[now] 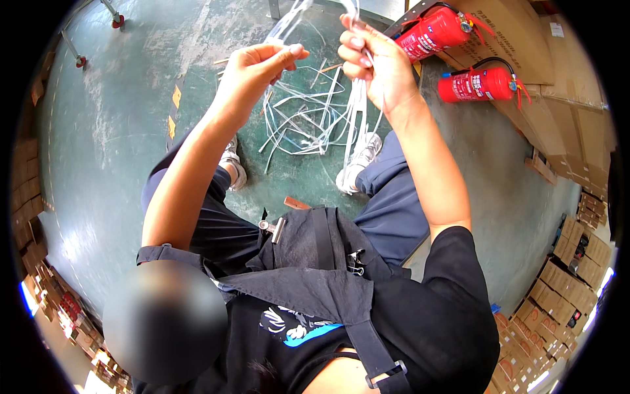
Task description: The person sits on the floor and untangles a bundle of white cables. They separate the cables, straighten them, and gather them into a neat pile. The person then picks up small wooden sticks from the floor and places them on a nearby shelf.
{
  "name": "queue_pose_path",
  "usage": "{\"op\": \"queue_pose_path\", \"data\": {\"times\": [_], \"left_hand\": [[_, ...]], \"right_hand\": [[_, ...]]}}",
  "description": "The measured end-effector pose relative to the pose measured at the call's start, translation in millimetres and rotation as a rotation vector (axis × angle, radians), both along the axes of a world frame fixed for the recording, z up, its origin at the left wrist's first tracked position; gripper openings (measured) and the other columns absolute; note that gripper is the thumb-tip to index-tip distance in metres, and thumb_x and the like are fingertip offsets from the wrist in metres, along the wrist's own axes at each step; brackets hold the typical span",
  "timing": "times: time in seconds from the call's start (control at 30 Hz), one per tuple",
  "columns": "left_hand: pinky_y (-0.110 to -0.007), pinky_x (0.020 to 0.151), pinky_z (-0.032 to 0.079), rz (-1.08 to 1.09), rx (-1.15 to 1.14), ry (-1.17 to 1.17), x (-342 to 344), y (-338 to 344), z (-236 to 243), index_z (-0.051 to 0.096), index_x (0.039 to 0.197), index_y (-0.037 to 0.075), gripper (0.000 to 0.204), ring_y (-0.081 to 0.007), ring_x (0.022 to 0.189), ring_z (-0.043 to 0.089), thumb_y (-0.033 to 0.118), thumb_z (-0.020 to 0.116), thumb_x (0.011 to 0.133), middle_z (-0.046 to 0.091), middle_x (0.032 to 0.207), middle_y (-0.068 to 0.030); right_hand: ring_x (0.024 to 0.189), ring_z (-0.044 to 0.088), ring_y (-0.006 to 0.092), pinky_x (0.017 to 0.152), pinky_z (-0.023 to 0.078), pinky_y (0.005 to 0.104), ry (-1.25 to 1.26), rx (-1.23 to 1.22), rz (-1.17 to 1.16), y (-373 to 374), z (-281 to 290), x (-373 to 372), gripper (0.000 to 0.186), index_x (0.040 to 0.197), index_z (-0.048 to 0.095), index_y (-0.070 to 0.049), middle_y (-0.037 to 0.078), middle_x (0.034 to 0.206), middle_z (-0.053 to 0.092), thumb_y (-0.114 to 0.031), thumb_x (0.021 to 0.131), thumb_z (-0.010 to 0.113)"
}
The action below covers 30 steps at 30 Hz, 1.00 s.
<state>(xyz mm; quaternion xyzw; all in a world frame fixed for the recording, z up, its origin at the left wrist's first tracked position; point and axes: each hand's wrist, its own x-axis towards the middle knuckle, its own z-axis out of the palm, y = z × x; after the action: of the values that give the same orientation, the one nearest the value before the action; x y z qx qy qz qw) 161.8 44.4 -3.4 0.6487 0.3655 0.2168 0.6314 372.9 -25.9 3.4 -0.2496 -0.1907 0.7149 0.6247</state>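
Left hand: left hand raised, thumb and forefinger pressed together; seems to grip clear strips, which run up from the fingers past the top of view.
Right hand: right hand raised just beside it, fingers curled in, gripping a whitish strip bundle; the bundle loops over above the fingers. The two hands do not touch.
Hanging lengths: long pale strips trail below the right hand toward the right shoe; whether all belong to the gripped bundle, cannot tell.
Floor pile: tangled strip pile on the green floor, ahead of and between the feet; some short brown slivers near it.
Step (judged): strips being handled between both hands, above the pile; probably drawing out or gathering lengths.
Next move (judged): calls for a firm pinch on each side and slack kept clear of the tangle; a snag looks the likeliest trouble.
Cartons, upper right: large brown carton, contents hidden; two red fire extinguishers just beside it.
Cartons, lower right: stacked cartons; small dark and red items show among them, too small to identify.
Cartons, left rim: more brown boxes; contents not visible.
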Motion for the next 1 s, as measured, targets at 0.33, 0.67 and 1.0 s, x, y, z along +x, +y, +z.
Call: {"op": "queue_pose_path", "data": {"times": [0.33, 0.67, 1.0], "left_hand": [[-0.029, 0.090, 0.042, -0.414, -0.230, 0.030, 9, -35, 1, 0.067, 0.113, 0.005, 0.051, -0.0138, 0.098, 0.059, 0.042, 0.073, 0.078, 0.068, 0.102, -0.0075], [-0.018, 0.066, 0.039, -0.652, -0.444, 0.068, 10, -38, -9, 0.068, 0.101, 0.005, 0.031, -0.0033, 0.072, 0.050, 0.034, 0.061, 0.091, 0.059, 0.078, 0.0036], [-0.019, 0.061, 0.035, -0.375, -0.421, -0.146, 26, -53, 4, 0.068, 0.091, 0.004, 0.029, -0.0020, 0.066, 0.043, 0.029, 0.054, 0.096, 0.061, 0.081, 0.0040]], "right_hand": [[0.053, 0.031, 0.0039, 0.044, 0.024, 0.0177, 0.177, -0.026, -0.048, 0, 7, 21, 0.011, 0.102, 0.052, -0.007, -0.004, 0.070, 0.039, -0.013, 0.098, 0.043], [0.052, 0.033, 0.0043, 0.044, 0.025, 0.0176, 0.143, -0.060, -0.115, 0, 2, 29, 0.007, 0.097, 0.051, -0.009, -0.004, 0.069, 0.041, -0.012, 0.096, 0.045], [0.051, 0.037, 0.0044, 0.042, 0.027, 0.0194, -0.337, -0.201, -0.446, 1, -5, 7, 0.010, 0.100, 0.054, -0.008, -0.004, 0.070, 0.046, -0.015, 0.093, 0.052]]}}
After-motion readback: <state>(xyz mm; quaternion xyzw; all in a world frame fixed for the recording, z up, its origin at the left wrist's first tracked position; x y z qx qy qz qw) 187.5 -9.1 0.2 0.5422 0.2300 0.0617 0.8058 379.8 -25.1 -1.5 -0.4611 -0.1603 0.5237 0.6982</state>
